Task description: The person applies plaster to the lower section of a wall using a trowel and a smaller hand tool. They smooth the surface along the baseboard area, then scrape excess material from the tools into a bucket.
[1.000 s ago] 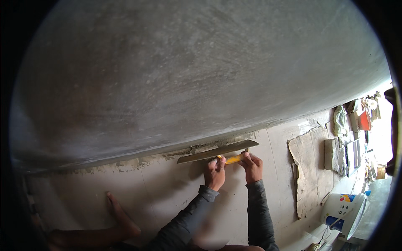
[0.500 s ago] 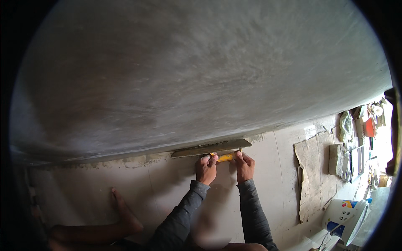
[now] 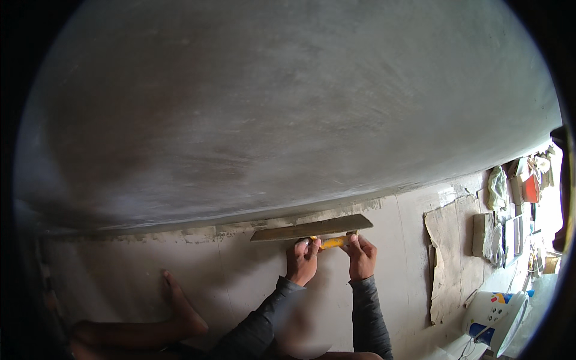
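A long flat plastering trowel with a yellow handle is held in both hands, low in front of the grey plastered wall. My left hand grips the left end of the handle. At the handle's right end, my right hand closes its fingers around it. The blade lies level across, slightly higher at the right, with a gap between it and the foot of the wall. Smears of grey plaster edge the pale floor along the wall.
At the right lie a torn cardboard sheet, a grey block and a pale cloth. A white bucket stands nearer me. An orange-red item sits among clutter at the far right. A bare foot rests at the left.
Both hands have drawn the trowel back from the foot of the wall, toward me and slightly right. The blade no longer meets the wall's lower edge.
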The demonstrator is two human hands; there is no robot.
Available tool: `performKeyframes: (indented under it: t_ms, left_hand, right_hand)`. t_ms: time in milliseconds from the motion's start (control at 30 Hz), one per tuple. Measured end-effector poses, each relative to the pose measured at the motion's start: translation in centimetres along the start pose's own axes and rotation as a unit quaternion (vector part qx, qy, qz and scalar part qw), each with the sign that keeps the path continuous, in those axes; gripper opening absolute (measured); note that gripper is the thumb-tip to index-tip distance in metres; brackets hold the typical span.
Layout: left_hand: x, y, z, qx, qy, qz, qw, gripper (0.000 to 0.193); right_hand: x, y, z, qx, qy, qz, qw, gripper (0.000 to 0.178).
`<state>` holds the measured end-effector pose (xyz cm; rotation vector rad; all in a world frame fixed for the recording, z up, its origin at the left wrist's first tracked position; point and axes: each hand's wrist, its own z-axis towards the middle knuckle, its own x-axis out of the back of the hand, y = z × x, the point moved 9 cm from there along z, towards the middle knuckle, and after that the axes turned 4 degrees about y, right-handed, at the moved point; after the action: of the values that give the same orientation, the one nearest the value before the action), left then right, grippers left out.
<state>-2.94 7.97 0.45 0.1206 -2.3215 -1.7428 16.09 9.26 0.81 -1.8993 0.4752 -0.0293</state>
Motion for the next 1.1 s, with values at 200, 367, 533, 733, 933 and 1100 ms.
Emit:
performKeyframes:
  t_ms: [200, 367, 533, 733, 933, 1100]
  left_hand:
    - [0.7, -3.6, 1.4, -0.037, 0.036, 0.044, 0.998, 0.038]
    - [1.5, -3.7, 3.5, -0.054, 0.038, 0.122, 0.990, 0.037]
    - [1.4, -2.1, 4.1, -0.081, 0.061, 0.090, 0.991, 0.036]
    - [-0.2, 3.1, 2.3, -0.085, 0.046, -0.027, 0.995, 0.033]
    - [-3.3, 4.9, -0.6, -0.104, 0.035, 0.052, 0.993, 0.036]
    - [-7.5, -1.0, 1.7, -0.013, 0.008, -0.004, 1.000, 0.034]
  right_hand:
    - [0.2, 3.7, 1.1, -0.020, -0.009, -0.028, 0.999, 0.033]
    - [-0.7, 4.5, 2.8, -0.011, -0.015, -0.071, 0.997, 0.033]
    - [-1.8, 2.9, 3.0, 0.008, -0.028, -0.058, 0.998, 0.037]
    - [-1.2, -3.7, 1.8, 0.082, -0.029, -0.011, 0.996, 0.033]
    - [2.6, -5.9, 1.2, 0.075, 0.002, -0.004, 0.997, 0.026]
    - [5.4, -1.6, 4.3, 0.022, 0.013, 0.008, 1.000, 0.031]
